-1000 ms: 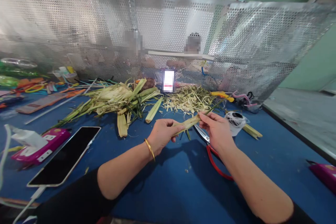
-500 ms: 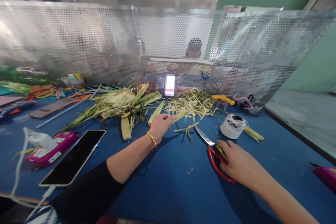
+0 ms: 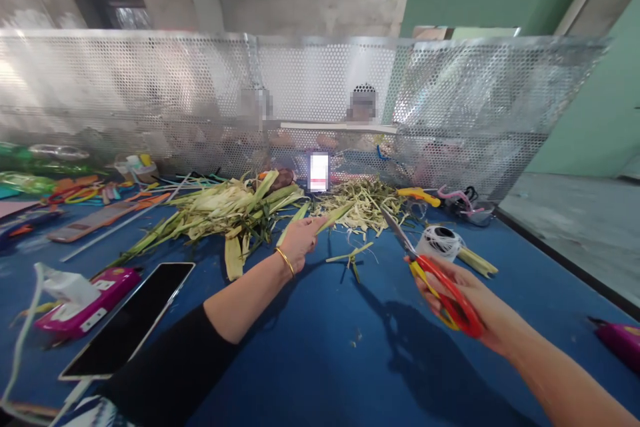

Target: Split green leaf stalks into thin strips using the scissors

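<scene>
Power strip (image 3: 87,303) w/ a white plug sits far L on the blue table (image 3: 310,360), phone (image 3: 130,320) just beside it. Next, behind them, comes a loose leaf pile (image 3: 210,210), prob. light & springy, easy to scatter. L hand (image 3: 300,243), w/ a gold bangle (image 3: 285,262) at the wrist, has thumb & fingers closed in a pinch on the near end of a leaf strip (image 3: 337,215); the far end sticks out free toward the shreds (image 3: 370,203), above the table. Strip looks v. light, thin, bendy crosswise but fairly stiff lengthwise, & could split along the grain, so a flat, gentle pinch nr one end seems best. Btwn the hands, a small knotted bit (image 3: 353,257) lies on the table; prob. fragile, best picked up by its thicker stem. R hand (image 3: 473,293) is wrapped round the red-and-yellow handles of the scissors (image 3: 440,290), tips pointing up & away; can't tell if the blades are parted. Scissors look heavier & rigid, best held by the loops. White thread spool (image 3: 440,242) stands just past R hand, a stalk piece (image 3: 477,261) beside it.
</scene>
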A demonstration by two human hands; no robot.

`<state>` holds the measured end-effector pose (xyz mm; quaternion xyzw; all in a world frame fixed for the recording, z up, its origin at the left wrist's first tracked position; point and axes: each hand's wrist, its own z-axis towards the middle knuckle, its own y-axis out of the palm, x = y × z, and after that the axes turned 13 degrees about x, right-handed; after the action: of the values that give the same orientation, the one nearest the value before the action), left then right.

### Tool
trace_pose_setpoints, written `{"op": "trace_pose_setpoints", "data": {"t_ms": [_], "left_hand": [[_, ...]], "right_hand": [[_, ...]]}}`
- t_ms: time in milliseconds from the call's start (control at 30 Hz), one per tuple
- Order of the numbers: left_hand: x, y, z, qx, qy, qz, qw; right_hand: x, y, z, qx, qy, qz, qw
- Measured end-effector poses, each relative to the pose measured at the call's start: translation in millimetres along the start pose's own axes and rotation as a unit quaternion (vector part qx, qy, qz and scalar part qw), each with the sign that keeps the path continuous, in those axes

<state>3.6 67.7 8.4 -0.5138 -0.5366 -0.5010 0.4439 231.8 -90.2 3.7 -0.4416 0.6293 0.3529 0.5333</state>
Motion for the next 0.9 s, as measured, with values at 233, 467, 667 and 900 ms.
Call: {"op": "trace_pose_setpoints", "data": {"t_ms": [233, 467, 667, 900], "left_hand": [[7.9, 4.8, 2.2, -0.027, 0.024, -0.007, 0.999], [6.8, 9.2, 7.5, -0.047, 0.019, 0.023, 0.998], [9.4, 18.6, 16.3, -0.048, 0.028, 0.043, 0.998], [3.8, 22.9, 26.6, -0.02, 0.033, 0.039, 0.998]], "right_hand": [[-26.9, 32.2, 18.1, -0.067, -0.019, 0.003, 0.998], [-29.9, 54.8, 39.4, -0.016, -0.049, -0.059, 0.997], [-32.4, 65.5, 57.2, 0.048, -0.11, -0.178, 0.977], [-28.6, 52.9, 67.5, 0.094, -0.182, -0.371, 0.906]]}}
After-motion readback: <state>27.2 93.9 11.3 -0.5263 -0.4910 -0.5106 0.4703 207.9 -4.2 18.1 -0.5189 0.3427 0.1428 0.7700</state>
